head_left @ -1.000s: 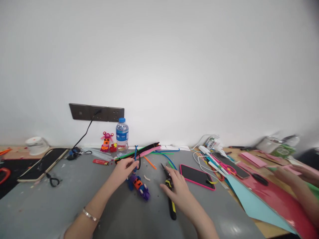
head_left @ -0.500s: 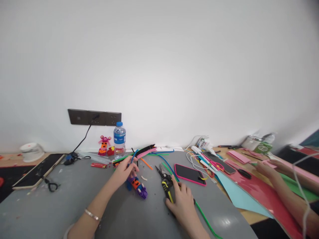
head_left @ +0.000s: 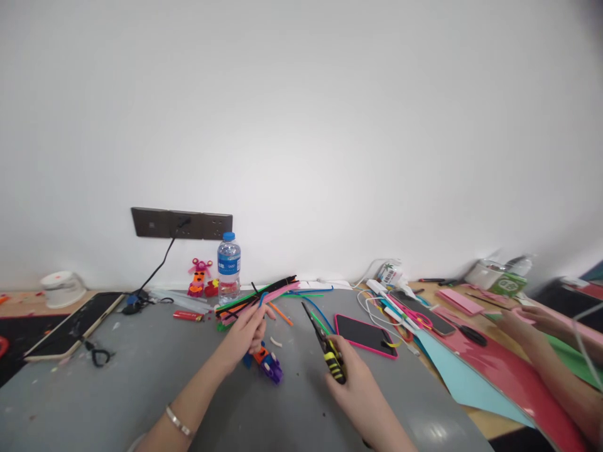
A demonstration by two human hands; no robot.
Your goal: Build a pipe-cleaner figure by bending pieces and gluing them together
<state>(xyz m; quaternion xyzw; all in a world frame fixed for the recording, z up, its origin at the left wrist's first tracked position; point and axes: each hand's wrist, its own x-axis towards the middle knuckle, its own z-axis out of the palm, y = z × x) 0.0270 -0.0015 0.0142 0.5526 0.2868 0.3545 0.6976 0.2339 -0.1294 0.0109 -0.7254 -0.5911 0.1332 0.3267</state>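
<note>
My right hand (head_left: 353,376) is wrapped around the black-and-yellow handles of a pair of pliers (head_left: 333,361), whose narrow jaws point away from me and look closed. Between the fingertips of my left hand (head_left: 245,338) is a short, bent blue pipe cleaner (head_left: 262,298). Just under that hand lies a purple and orange figure (head_left: 269,365), its far end partly hidden by the fingers. A bundle of coloured pipe cleaners (head_left: 282,287) lies behind the left hand. A small white piece (head_left: 276,342) rests between the hands.
A water bottle (head_left: 228,267) stands by the wall, beside a pink and orange figure (head_left: 198,279). A pink-edged phone (head_left: 366,336) lies right of the pliers. Small black scissors (head_left: 97,351) lie at left. Another person's hands (head_left: 513,323) work at right above a red sheet (head_left: 513,370).
My right hand has closed round the pliers and raised them off the table, and their jaws have come together. My left hand has shifted slightly right with the blue pipe cleaner.
</note>
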